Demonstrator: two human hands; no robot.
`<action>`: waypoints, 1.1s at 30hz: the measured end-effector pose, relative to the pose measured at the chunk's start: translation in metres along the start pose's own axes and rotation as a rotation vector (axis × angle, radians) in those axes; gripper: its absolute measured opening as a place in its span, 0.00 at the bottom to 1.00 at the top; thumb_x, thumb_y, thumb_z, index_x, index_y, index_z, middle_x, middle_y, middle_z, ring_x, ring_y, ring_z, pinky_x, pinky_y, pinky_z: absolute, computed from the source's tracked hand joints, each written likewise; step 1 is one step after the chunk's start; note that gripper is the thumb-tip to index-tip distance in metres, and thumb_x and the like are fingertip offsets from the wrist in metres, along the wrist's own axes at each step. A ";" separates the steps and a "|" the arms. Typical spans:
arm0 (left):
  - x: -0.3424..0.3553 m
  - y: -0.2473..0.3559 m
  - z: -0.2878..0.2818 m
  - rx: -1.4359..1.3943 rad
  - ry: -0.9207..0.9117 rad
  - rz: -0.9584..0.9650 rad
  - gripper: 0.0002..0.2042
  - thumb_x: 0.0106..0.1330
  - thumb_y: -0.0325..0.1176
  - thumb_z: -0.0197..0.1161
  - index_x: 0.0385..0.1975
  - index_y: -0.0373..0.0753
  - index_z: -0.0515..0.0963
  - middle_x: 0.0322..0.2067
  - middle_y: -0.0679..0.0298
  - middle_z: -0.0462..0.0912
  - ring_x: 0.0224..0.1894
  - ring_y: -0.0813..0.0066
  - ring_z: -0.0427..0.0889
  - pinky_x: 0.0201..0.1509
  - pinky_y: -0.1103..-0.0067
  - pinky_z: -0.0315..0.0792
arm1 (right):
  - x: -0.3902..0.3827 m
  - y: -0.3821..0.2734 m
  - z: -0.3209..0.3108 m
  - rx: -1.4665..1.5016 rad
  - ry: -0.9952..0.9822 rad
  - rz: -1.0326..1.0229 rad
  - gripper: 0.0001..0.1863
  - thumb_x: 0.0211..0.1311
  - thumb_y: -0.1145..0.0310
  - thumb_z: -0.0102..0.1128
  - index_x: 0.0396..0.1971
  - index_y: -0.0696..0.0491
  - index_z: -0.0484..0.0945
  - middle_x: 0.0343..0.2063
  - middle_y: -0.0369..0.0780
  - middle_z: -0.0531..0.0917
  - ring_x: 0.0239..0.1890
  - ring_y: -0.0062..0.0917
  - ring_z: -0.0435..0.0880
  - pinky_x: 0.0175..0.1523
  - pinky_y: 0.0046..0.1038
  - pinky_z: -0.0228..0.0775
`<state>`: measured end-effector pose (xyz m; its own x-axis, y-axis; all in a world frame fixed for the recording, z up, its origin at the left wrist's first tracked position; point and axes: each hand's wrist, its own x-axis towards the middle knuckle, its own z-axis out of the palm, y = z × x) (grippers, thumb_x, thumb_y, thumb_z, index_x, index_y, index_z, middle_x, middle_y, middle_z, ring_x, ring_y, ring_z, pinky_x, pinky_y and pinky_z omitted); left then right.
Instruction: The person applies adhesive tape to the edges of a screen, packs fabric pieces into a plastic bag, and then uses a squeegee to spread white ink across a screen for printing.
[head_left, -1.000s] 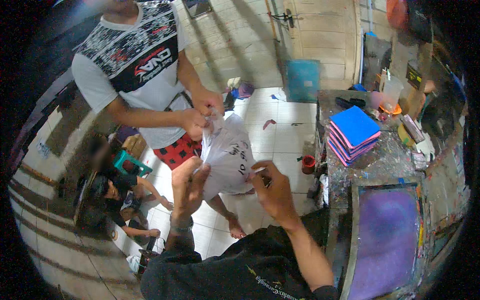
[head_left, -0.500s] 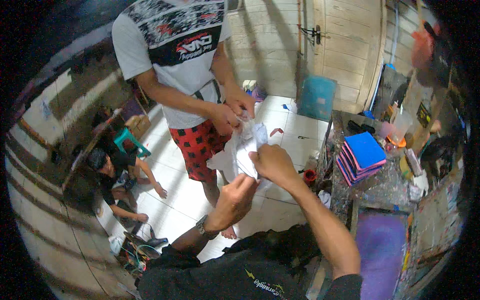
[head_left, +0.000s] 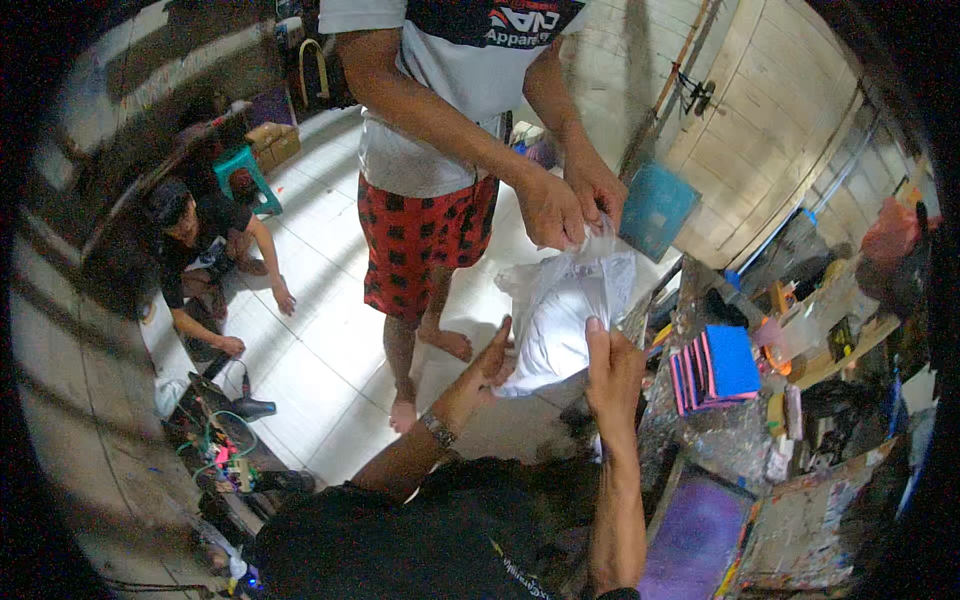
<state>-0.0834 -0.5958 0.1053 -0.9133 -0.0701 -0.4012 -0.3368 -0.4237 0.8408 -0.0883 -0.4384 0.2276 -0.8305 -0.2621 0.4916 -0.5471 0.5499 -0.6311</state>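
A clear plastic bag (head_left: 505, 283) with folded white cloth (head_left: 552, 335) inside hangs between me and a standing person. That person's two hands (head_left: 572, 208) pinch the bag's upper end. My right hand (head_left: 614, 385) grips the bag's right side, thumb on the front and fingers behind it. At the lower left edge of the bag is my left hand (head_left: 483, 368), thumb raised and apart from the fingers; its fingertips are partly hidden by the bag.
On the right, a cluttered workbench (head_left: 650, 425) carries a stack of blue and pink pads (head_left: 722, 362) and a purple-meshed frame (head_left: 690, 535). Another person (head_left: 205, 240) crouches on the tiled floor at left, near a hair dryer (head_left: 250, 408) and a green stool (head_left: 248, 182).
The bag has moved right and spread wider, its white contents now showing broadly. My hands have moved apart, the left one loosening from its pinch. My view has shifted and tilted.
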 end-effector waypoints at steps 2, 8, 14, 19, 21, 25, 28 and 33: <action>0.016 -0.014 0.015 -0.153 -0.046 0.035 0.17 0.74 0.46 0.48 0.48 0.37 0.69 0.40 0.61 0.81 0.31 0.74 0.81 0.31 0.75 0.76 | 0.007 -0.012 -0.001 -0.026 -0.060 0.076 0.24 0.70 0.57 0.48 0.19 0.62 0.73 0.13 0.55 0.70 0.16 0.47 0.71 0.25 0.43 0.57; 0.079 -0.018 0.057 -0.326 -0.171 0.084 0.17 0.73 0.45 0.50 0.48 0.36 0.70 0.40 0.60 0.82 0.34 0.73 0.81 0.33 0.75 0.76 | 0.025 -0.021 -0.012 -0.109 -0.056 0.010 0.24 0.70 0.58 0.47 0.18 0.61 0.70 0.11 0.50 0.67 0.14 0.34 0.64 0.24 0.39 0.54; 0.137 -0.016 0.088 -0.357 -0.244 0.107 0.17 0.72 0.44 0.51 0.48 0.36 0.71 0.39 0.59 0.82 0.36 0.72 0.81 0.34 0.75 0.75 | 0.039 -0.025 -0.022 0.022 0.010 0.114 0.24 0.69 0.61 0.54 0.15 0.59 0.64 0.12 0.35 0.59 0.20 0.19 0.55 0.24 0.31 0.43; 0.182 -0.028 0.100 -0.314 -0.278 0.105 0.17 0.71 0.43 0.52 0.48 0.35 0.72 0.39 0.58 0.82 0.38 0.72 0.81 0.35 0.75 0.75 | 0.056 -0.059 -0.028 -0.196 -0.124 -0.076 0.22 0.69 0.62 0.53 0.18 0.62 0.70 0.12 0.43 0.69 0.18 0.22 0.63 0.25 0.32 0.53; 0.190 -0.052 0.088 -0.239 -0.298 0.062 0.17 0.71 0.42 0.52 0.48 0.35 0.72 0.39 0.58 0.82 0.39 0.71 0.81 0.35 0.75 0.75 | 0.061 -0.044 -0.004 -0.195 -0.150 -0.201 0.18 0.68 0.64 0.53 0.22 0.62 0.74 0.16 0.48 0.74 0.19 0.28 0.69 0.26 0.33 0.58; 0.182 -0.149 0.016 0.026 -0.334 -0.026 0.16 0.70 0.42 0.53 0.48 0.35 0.73 0.38 0.58 0.82 0.41 0.71 0.81 0.36 0.75 0.74 | 0.047 -0.021 0.010 -0.209 -0.307 -0.214 0.12 0.65 0.69 0.55 0.23 0.61 0.75 0.16 0.49 0.72 0.16 0.37 0.70 0.26 0.35 0.62; 0.164 -0.273 -0.104 0.512 -0.378 0.025 0.16 0.70 0.41 0.54 0.48 0.35 0.73 0.38 0.57 0.82 0.42 0.70 0.81 0.37 0.75 0.74 | 0.005 -0.034 0.004 -0.139 -0.320 -0.131 0.15 0.63 0.71 0.57 0.18 0.61 0.72 0.12 0.46 0.67 0.13 0.31 0.65 0.22 0.33 0.58; 0.060 -0.269 -0.164 0.550 -0.123 -0.291 0.18 0.70 0.43 0.53 0.46 0.33 0.74 0.34 0.56 0.83 0.27 0.66 0.82 0.32 0.74 0.76 | -0.044 -0.017 -0.032 -0.189 -0.207 0.148 0.18 0.64 0.71 0.57 0.15 0.61 0.67 0.10 0.42 0.64 0.12 0.25 0.61 0.20 0.30 0.51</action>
<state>-0.0101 -0.6338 -0.2044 -0.7755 0.0965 -0.6240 -0.6134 0.1189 0.7807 -0.0390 -0.4113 0.2358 -0.9141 -0.3128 0.2581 -0.4053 0.7271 -0.5542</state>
